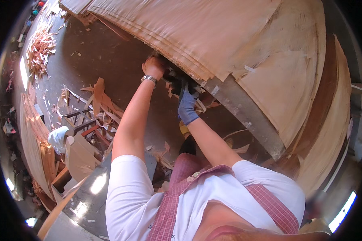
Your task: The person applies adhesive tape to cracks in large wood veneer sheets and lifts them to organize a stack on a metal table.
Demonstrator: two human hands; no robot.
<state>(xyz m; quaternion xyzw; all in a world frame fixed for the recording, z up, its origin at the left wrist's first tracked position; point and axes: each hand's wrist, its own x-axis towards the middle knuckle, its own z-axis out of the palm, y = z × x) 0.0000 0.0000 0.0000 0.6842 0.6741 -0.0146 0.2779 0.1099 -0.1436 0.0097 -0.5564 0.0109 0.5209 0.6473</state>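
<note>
Heap of wood shavings on floor, far left; pale blue cloth or bag nearer. Bare left hand, band at wrist, curled by dark object; cannot tell if gripping. Dark object beside veneer stack's near edge. Gloved right hand against it, grip unclear. Gray slab right.

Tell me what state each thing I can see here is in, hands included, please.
Left hand: bare, fingers curled; grip unclear.
Right hand: gloved, reaching to the sheets' edge; grip unclear.
Dark object: beside both hands; too dim to tell more.
Wood sheets: stacked flat, edges uneven.
Wood scraps: loose, strewn in a heap.
Pale blue wrapping: crumpled.
Checked apron: worn.
Wristband: on the left wrist.
</note>
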